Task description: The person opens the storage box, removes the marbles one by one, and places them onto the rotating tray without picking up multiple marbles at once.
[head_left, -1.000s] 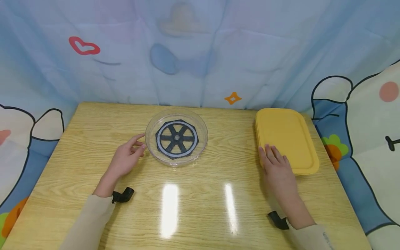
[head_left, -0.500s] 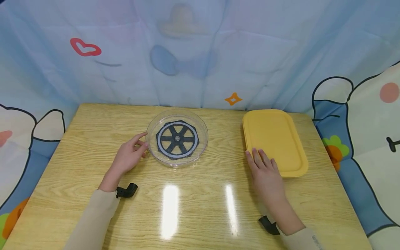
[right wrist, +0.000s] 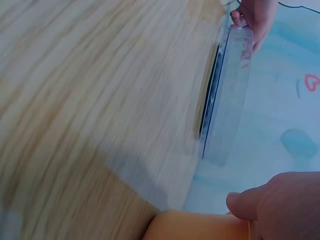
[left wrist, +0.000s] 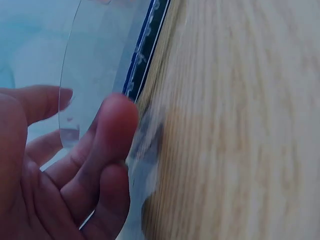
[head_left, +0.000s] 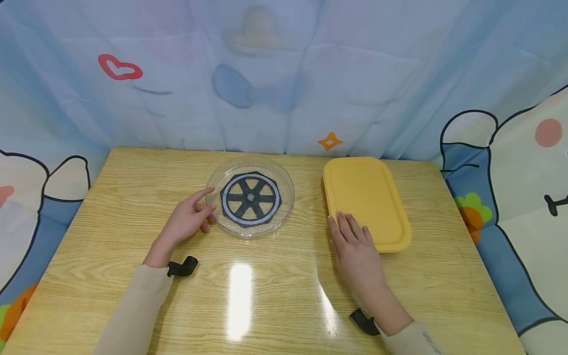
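A clear round dish lies left of the middle of the table, a black six-spoked wheel shape with a pale ring showing within it. At its left edge is my left hand, index finger reaching over the rim and thumb outside the wall in the left wrist view. My right hand rests on the near left part of a yellow lidded box, its fingers extended together over the lid. In the right wrist view, a digit lies against the box's yellow side.
A wooden table carries both items, with a strip of bare wood between dish and box. Behind it hangs a light blue printed curtain. Black wrist mounts protrude from the sleeves near the tabletop.
The yellow box has slid left across the table with my right hand on it, closer to the dish. My left hand has shifted slightly right over the rim; the dish stays in place.
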Demonstrator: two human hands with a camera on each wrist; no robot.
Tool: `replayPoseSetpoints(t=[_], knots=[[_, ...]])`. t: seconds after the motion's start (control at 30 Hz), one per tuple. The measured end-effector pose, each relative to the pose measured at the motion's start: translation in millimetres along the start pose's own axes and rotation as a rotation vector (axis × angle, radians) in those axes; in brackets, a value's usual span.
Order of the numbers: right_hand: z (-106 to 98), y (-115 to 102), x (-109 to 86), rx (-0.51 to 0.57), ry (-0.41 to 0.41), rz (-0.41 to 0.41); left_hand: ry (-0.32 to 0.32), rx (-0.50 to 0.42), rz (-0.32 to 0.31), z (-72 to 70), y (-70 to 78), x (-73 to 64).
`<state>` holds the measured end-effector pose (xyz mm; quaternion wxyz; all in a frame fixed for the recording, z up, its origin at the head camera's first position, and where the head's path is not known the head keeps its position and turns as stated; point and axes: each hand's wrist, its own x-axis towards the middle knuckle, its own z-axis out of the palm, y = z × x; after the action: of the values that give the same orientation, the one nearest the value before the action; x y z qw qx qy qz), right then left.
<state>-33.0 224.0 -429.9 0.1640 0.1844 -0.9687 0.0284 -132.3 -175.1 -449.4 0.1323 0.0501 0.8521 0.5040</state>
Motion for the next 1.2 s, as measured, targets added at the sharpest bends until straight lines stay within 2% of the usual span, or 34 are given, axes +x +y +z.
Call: replayPoseSetpoints(t=[0.17,0.37,0.63,0.93,1.2], knots=[[3,-7,3.9,0.014,0.019,-0.003,-0.058,-0.128,-0.003,-0.4,-1.9,2.4],[4,-13,7.7,0.036,0.017,0.004,-0.076,-0.144,-0.019,-1.1,-2.7,2.8],[7,-16,7.9,0.05,0.029,0.01,-0.127,-0.229,-0.005,-0.8,-6.1,1.4],[7,-19,9.2,0.068,0.017,0.035,-0.14,-0.296,0.004,1.1,-12.0,1.8],[2,-19,12.6,0.106,0.007,0.046,-0.119,-0.317,0.016,3.6,-17.6,1.5]])
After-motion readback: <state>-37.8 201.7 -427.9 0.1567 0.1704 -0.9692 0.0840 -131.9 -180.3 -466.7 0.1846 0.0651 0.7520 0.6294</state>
